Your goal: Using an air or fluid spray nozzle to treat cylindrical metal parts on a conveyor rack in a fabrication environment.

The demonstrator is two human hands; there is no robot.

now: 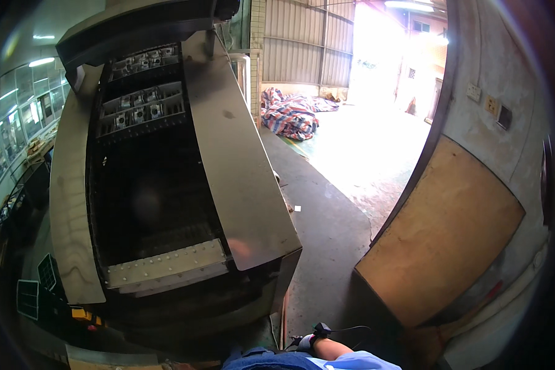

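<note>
Low at the bottom edge is my right hand (304,343), in a white and dark glove, with a black device (321,330) strapped at its wrist. Its fingers are too small and partly hidden to show whether they hold anything. The hand is beside the lower right corner of a large conveyor machine (240,148) and apart from its bed. Far up the dark bed (148,191), racks carry several metal castings (139,112). A pale strip with studs (166,265) crosses the near end. My left hand is out of view.
A tan board (444,234) leans against the right wall. Striped tarpaulins (290,116) lie heaped by the bright doorway. Green crates (28,299) and a yellow object (85,316) are at the lower left. Grey floor (327,246) runs between machine and board.
</note>
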